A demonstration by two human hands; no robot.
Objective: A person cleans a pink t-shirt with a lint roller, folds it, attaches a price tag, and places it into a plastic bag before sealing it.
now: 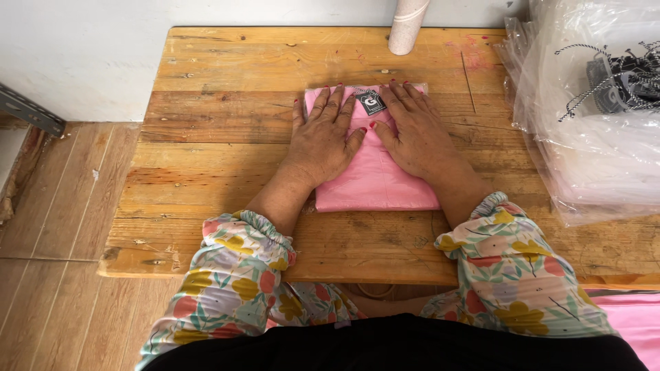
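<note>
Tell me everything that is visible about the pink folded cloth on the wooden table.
The pink folded cloth is a smooth, soft-looking fabric folded into a neat, flat rectangle. It lies near the middle of the wooden table. A small dark tag sits at its far edge. The left hand and the right hand lie flat on its upper part, fingers spread, covering much of it; the near part shows bare.

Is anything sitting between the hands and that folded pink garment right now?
Nothing visible. The left hand and right hand both lie flat, directly on the folded pink garment, either side of its black hang tag.
</note>
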